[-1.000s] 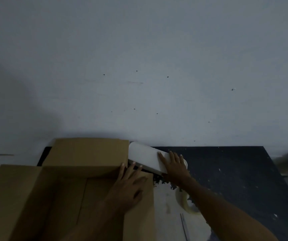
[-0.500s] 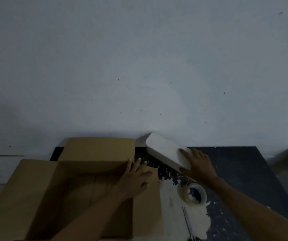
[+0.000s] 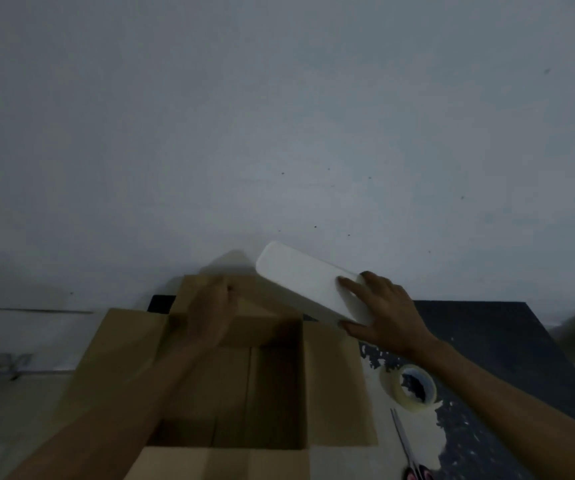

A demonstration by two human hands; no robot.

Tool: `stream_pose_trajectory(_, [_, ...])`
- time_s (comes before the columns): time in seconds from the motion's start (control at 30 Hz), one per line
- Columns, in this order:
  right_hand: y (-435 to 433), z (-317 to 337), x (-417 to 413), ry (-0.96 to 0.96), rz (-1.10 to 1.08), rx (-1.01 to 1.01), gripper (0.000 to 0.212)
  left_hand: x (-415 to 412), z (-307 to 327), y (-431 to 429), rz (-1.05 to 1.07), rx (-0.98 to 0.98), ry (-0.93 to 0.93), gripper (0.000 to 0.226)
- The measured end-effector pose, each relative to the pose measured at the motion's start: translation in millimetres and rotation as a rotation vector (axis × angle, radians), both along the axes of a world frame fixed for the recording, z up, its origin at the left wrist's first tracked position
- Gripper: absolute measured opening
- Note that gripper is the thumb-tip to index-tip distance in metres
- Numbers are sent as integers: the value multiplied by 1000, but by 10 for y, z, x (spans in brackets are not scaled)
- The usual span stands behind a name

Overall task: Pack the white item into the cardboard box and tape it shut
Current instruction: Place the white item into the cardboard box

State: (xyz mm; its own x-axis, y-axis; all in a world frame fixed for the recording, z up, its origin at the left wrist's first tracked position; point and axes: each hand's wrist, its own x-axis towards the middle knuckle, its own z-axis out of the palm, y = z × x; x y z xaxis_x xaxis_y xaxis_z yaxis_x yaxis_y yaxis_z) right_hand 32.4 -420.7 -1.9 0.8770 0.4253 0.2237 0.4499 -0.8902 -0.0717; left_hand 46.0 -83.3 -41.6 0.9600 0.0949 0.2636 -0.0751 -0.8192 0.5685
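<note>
An open cardboard box (image 3: 334, 386) lies in front of me with its flaps spread out and nothing visible inside. My left hand (image 3: 210, 315) rests on the far flap, fingers curled over its edge. My right hand (image 3: 381, 315) grips the near end of a long white block (image 3: 300, 278), which hangs tilted in the air above the box's far right corner. A roll of pale tape (image 3: 407, 388) lies flat to the right of the box.
Scissors (image 3: 409, 448) with pink handles lie near the bottom edge, below the tape. A dark mat (image 3: 508, 341) with white flecks covers the surface on the right. A plain pale wall (image 3: 279, 133) rises right behind the box.
My right hand has lifted the white block up and toward the box's far right corner. My left hand has moved from the right flap to the far flap. The view has tilted down.
</note>
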Motion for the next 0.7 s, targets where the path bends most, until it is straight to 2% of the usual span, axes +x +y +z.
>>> stream_pose_trajectory(0.07, [390,-50,-88,30,39,21,82,-64,118,319,18,-9,-134,9])
stream_pose_trajectory(0.1, [553,-93,-132,55,50,35,82,-112,183,418,-61,-3,-185,9])
stream_pose_trajectory(0.17, [866,-172,-236,97,69,49,81,-222,278,585,-299,81,-208,28])
stream_pose_trajectory(0.23, [1128,-240,-343,136,75,52,81,-300,226,740,-485,272,-146,56])
stream_pose_trajectory(0.3, [1355,-334,-451,184,74,57,81,-372,87,887,-539,482,-62,73])
stream_pose_trajectory(0.37, [1507,-446,-539,229,65,52,81,-436,-58,980,-543,671,21,72])
stream_pose_trajectory(0.43, [1616,-580,-605,262,61,24,81,-529,-209,1038,-567,767,88,67])
stream_pose_trajectory(0.53, [1626,-777,-688,330,60,-19,81,-686,-405,1003,-598,760,153,65])
stream_pose_trajectory(0.63, [1640,-986,-711,388,74,-46,80,-795,-627,945,-571,642,180,63])
stream_pose_trajectory(0.7, [1673,-1121,-684,417,91,-89,82,-849,-773,912,-555,620,327,67])
